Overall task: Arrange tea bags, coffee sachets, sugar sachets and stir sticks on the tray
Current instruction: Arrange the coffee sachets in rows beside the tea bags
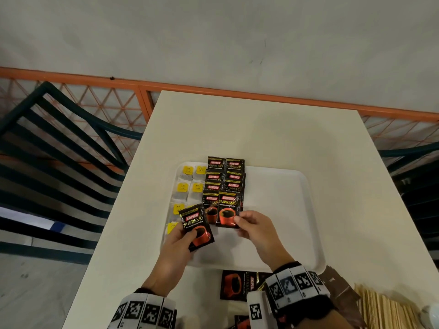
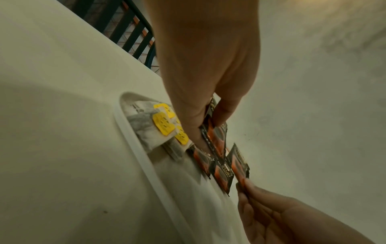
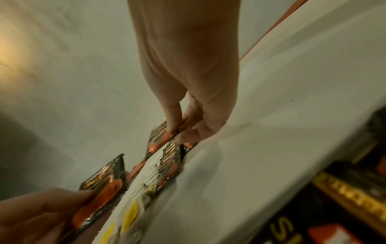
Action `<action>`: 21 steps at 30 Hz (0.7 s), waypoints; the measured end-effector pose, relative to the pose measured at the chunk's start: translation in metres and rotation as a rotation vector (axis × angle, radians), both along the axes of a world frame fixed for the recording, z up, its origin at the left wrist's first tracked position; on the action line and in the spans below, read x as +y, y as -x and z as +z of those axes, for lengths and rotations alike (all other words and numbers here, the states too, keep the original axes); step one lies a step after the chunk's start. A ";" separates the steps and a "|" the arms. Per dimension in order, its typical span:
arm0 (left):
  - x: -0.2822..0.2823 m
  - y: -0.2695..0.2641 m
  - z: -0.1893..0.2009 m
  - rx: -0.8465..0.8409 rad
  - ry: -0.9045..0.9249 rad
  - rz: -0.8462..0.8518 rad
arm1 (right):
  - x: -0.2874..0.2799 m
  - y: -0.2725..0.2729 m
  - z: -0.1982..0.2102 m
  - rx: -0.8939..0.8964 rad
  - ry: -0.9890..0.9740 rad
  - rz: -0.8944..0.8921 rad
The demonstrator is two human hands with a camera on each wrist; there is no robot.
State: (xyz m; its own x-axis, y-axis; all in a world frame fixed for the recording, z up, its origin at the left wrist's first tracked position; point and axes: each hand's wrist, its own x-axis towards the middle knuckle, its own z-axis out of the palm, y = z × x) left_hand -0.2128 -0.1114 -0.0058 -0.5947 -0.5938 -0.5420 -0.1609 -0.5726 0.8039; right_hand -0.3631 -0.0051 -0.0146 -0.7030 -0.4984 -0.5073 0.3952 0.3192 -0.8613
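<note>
While your left hand (image 1: 177, 243) grips one coffee sachet (image 1: 196, 226) above the tray (image 1: 280, 210), your right hand (image 1: 255, 227) pinches another sachet (image 1: 227, 210) at the near end of the coffee rows (image 1: 224, 178). Tea bags (image 1: 190, 184) already fill the tray's left edge. Spare coffee sachets (image 1: 237, 284), brown sachets (image 1: 342, 290), likely sugar, and stir sticks (image 1: 382, 307) wait off the tray's near rim.
</note>
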 end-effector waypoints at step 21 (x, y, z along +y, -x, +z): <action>-0.005 0.016 0.004 -0.213 0.442 -0.090 | -0.003 0.012 -0.013 0.374 -0.305 -0.018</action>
State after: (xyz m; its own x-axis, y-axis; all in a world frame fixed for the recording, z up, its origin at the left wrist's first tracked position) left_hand -0.2290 -0.1166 -0.0020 -0.5577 -0.7454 -0.3651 -0.3807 -0.1612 0.9105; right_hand -0.3749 -0.0080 -0.0276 -0.8725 -0.3521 -0.3387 0.0838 0.5750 -0.8138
